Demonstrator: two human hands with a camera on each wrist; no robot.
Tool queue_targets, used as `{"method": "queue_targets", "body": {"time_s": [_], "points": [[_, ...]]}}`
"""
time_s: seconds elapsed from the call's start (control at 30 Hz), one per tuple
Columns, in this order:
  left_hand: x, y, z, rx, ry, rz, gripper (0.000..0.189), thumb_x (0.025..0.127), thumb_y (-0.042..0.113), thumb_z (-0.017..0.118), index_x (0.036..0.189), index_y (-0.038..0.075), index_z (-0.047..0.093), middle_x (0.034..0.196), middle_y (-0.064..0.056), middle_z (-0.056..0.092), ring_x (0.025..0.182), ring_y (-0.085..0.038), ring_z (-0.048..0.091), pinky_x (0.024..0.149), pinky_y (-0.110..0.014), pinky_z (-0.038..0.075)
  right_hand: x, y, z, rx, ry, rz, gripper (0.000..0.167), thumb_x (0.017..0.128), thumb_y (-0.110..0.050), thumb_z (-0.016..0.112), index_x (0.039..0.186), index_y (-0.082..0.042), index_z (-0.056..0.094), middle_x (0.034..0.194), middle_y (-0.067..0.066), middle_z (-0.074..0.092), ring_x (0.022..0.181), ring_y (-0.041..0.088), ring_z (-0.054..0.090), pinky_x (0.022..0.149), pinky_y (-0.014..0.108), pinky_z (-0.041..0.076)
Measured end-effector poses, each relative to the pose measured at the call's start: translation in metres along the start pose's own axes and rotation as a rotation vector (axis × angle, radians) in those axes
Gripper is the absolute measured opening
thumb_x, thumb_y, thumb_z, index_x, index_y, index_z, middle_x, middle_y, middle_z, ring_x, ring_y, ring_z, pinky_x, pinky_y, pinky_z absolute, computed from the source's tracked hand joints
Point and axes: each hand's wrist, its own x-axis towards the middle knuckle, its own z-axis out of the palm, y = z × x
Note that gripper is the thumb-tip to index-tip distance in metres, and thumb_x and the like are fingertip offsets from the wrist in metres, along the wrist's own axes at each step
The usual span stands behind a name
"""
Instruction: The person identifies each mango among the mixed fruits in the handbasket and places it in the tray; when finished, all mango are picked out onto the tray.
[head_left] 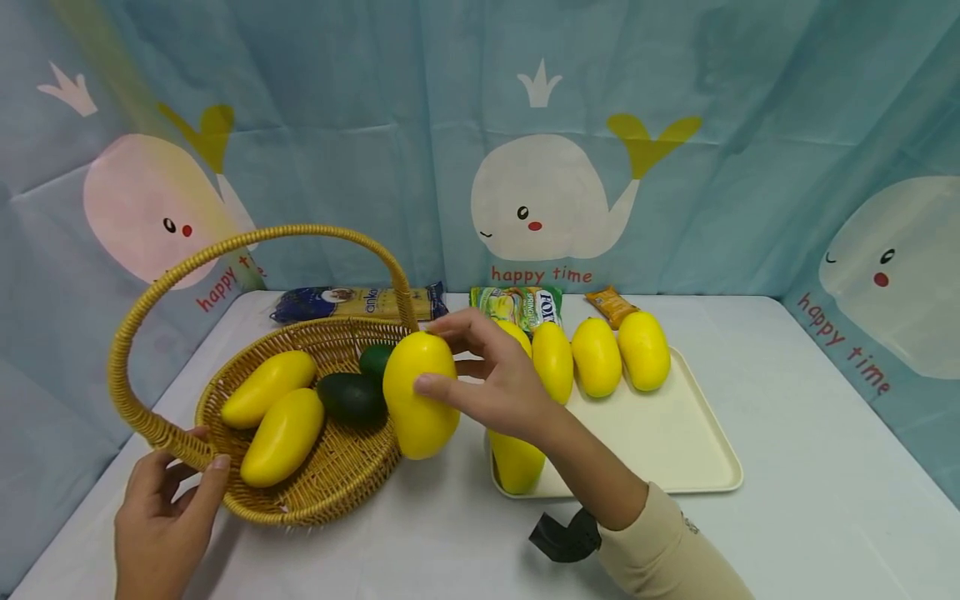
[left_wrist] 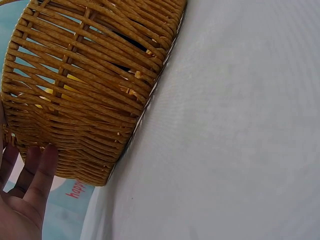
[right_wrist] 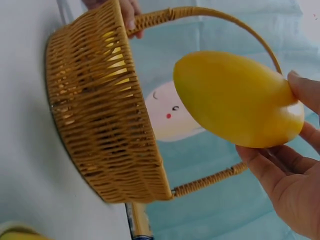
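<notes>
My right hand (head_left: 498, 379) holds a yellow mango (head_left: 422, 396) between thumb and fingers, in the air by the right rim of the wicker basket (head_left: 330, 510). In the right wrist view the mango (right_wrist: 235, 100) is raised off the basket's rim level. My left hand (head_left: 168, 508) grips the basket's left rim at the foot of the handle, thumb inside; its fingers (left_wrist: 42, 172) press the outer weave in the left wrist view. Inside the basket lie two mangoes (head_left: 281, 437) and two dark green avocados (head_left: 352, 400), one partly hidden by the held mango.
A cream tray (head_left: 705, 417) on the right bears several mangoes (head_left: 596, 358) along its back and left sides. Behind stand a noodle pack (head_left: 337, 304), a green Fox's bag (head_left: 517, 304) and a small orange packet (head_left: 611, 306). A black strap piece (head_left: 566, 537) shows by my right sleeve.
</notes>
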Motion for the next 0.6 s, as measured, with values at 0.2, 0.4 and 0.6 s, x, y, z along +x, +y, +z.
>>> {"method": "queue_targets", "body": {"time_s": [0.2, 0.4, 0.6], "points": [[0.001, -0.001, 0.001, 0.003, 0.006, 0.017, 0.045, 0.094, 0.007, 0.069, 0.137, 0.005, 0.054, 0.122, 0.007, 0.049, 0.101, 0.003, 0.052, 0.073, 0.002, 0.044, -0.010, -0.003, -0.008, -0.011, -0.001, 0.041, 0.043, 0.086, -0.001, 0.076, 0.126, -0.005, 0.058, 0.123, 0.004, 0.061, 0.104, 0.021, 0.061, 0.090, 0.037, 0.058], [0.001, -0.001, 0.001, 0.000, 0.004, 0.008, 0.045, 0.095, 0.008, 0.069, 0.138, 0.006, 0.054, 0.123, 0.005, 0.049, 0.102, 0.002, 0.052, 0.073, 0.001, 0.045, -0.021, -0.005, -0.016, -0.066, -0.003, 0.093, 0.046, 0.086, -0.008, 0.078, 0.125, -0.011, 0.055, 0.120, 0.002, 0.061, 0.105, 0.021, 0.061, 0.091, 0.036, 0.058], [0.000, -0.001, 0.000, -0.004, 0.007, 0.003, 0.046, 0.096, 0.008, 0.068, 0.139, 0.007, 0.053, 0.127, 0.001, 0.049, 0.105, 0.000, 0.053, 0.074, 0.001, 0.045, -0.029, -0.004, -0.025, -0.082, 0.026, 0.123, 0.047, 0.085, -0.008, 0.080, 0.124, -0.011, 0.054, 0.120, 0.004, 0.061, 0.103, 0.021, 0.062, 0.089, 0.037, 0.059]]}}
